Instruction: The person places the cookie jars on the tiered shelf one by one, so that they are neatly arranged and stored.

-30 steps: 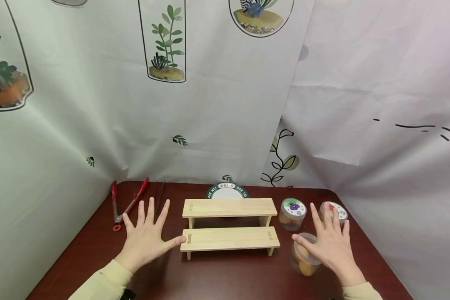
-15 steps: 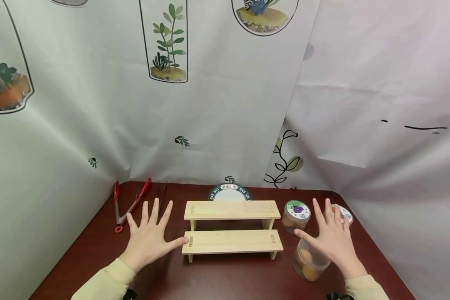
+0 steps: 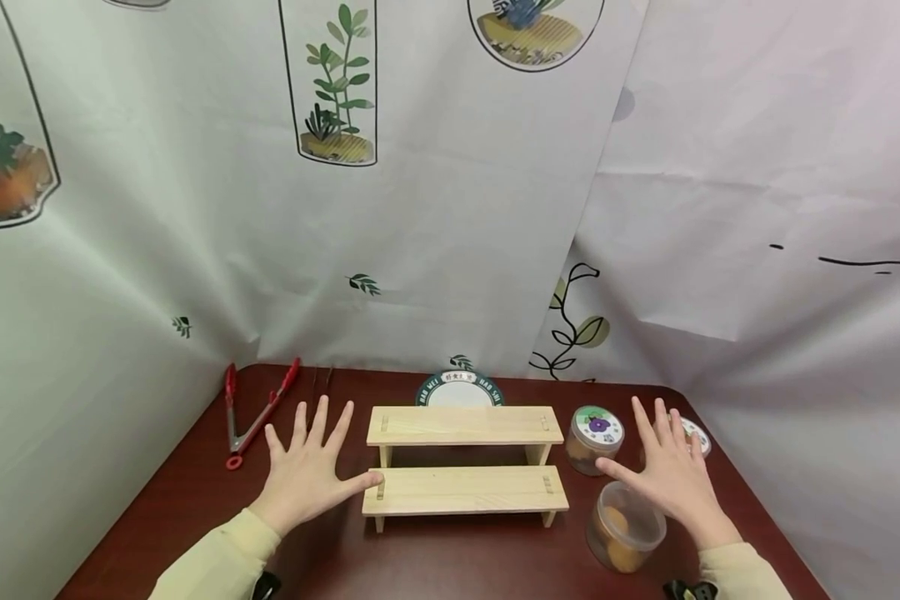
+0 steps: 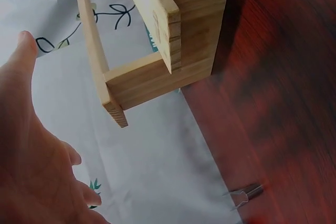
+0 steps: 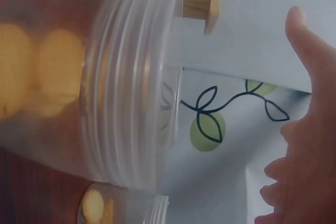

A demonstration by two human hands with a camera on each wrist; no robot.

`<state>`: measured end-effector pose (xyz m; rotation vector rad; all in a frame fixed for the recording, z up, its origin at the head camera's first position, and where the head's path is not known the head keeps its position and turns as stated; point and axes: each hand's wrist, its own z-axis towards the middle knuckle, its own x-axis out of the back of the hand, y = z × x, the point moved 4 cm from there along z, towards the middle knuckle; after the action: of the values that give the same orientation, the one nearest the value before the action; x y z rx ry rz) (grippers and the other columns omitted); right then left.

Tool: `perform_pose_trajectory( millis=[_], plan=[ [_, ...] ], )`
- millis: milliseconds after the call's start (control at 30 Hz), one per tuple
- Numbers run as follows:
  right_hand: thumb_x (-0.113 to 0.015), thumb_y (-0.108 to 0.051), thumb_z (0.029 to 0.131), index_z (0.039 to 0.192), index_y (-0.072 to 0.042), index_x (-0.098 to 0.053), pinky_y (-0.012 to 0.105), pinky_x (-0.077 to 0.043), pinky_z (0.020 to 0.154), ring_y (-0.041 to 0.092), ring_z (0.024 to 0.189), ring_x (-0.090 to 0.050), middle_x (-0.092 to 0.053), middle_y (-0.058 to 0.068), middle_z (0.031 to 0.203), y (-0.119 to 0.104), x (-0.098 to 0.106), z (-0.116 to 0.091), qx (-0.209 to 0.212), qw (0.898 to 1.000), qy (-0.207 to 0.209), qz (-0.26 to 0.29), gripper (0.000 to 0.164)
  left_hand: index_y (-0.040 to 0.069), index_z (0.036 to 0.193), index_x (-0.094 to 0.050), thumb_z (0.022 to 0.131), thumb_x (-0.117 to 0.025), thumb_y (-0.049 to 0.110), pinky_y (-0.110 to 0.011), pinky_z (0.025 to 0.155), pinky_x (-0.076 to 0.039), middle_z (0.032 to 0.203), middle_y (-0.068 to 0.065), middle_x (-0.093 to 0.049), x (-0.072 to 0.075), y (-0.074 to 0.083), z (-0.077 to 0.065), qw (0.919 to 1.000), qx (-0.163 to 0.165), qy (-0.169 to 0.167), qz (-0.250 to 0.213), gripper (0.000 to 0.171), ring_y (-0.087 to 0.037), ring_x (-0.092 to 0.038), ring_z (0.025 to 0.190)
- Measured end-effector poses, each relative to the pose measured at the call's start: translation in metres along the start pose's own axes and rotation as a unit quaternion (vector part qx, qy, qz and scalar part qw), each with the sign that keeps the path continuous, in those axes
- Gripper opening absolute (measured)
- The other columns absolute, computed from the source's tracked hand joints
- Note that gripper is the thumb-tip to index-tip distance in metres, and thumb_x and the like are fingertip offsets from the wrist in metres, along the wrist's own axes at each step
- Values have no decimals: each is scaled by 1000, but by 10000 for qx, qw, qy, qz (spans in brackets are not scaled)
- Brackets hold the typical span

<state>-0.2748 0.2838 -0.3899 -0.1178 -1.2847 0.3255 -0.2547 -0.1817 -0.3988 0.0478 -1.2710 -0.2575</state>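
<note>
Wooden stand (image 3: 465,490) in all views

Stepped stand (image 3: 465,490) was smooth, matt pale wood; lidless jar (image 3: 626,529) looked clear plastic; table (image 3: 457,562) showed reddish wood grain; wall sheet (image 3: 457,208) was creased, mostly matt.

Wooden rack (image 3: 465,490): pale, two-tiered, upright on its legs, rear shelf higher than front; near the left hand (image 3: 305,477).
Jar (image 3: 628,527): transparent, upright, open-topped, screw rim exposed; round golden-brown pieces (image 5: 60,72) inside; right of the rack, near the right hand (image 3: 671,477).
</note>
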Motion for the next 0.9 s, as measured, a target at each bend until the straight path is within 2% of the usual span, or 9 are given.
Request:
perform_pose_trajectory(
  millis=[233,433,667,733,800,900],
  plan=[
    [-64,-65,76,153,-15,-2,67,-14,103,50,139,-6,-6,30,153,7,1,9,95,9999,41,121,111,22,152,-23,69,-55,81,-75,97,-4,155,-20,-18,-9,-2,9,9997,94,-205,-129,107,-51,-12,138],
    [-69,-61,75,153,-9,-5,64,-14,105,48,139,-9,-11,30,153,14,-4,12,147,9989,-126,428,113,17,151,-27,70,-55,80,-73,99,-9,152,-18,-28,-16,-2,10,9987,45,-426,-257,106,-47,-25,136],
    [-71,-55,77,152,-7,-1,67,-19,101,47,140,-10,-12,26,154,22,-17,19,145,9945,-491,915,114,7,148,-31,72,-53,79,-63,102,-25,146,-18,-40,-27,-7,10,9932,82,-1043,-510,107,-39,-39,131],
    [-72,-53,77,153,-8,-1,68,-22,98,48,139,-13,-13,27,154,23,-19,20,149,9934,-517,1017,114,6,145,-36,72,-54,79,-58,97,-34,141,-18,-46,-32,-7,10,9908,134,-1212,-591,105,-38,-47,126],
    [-73,-51,77,153,-8,-1,68,-25,97,50,137,-17,-15,30,152,24,-20,23,170,9929,-531,1055,113,4,142,-42,72,-56,78,-54,87,-43,134,-19,-53,-38,-7,10,9880,199,-1383,-667,103,-37,-54,118],
    [-74,-49,77,152,-7,-2,67,-30,95,53,133,-22,-17,33,150,24,-21,27,173,9925,-569,1065,113,3,137,-48,71,-59,75,-48,70,-48,124,-18,-61,-49,-6,9,9833,307,-1598,-819,98,-35,-61,105]
  ],
)
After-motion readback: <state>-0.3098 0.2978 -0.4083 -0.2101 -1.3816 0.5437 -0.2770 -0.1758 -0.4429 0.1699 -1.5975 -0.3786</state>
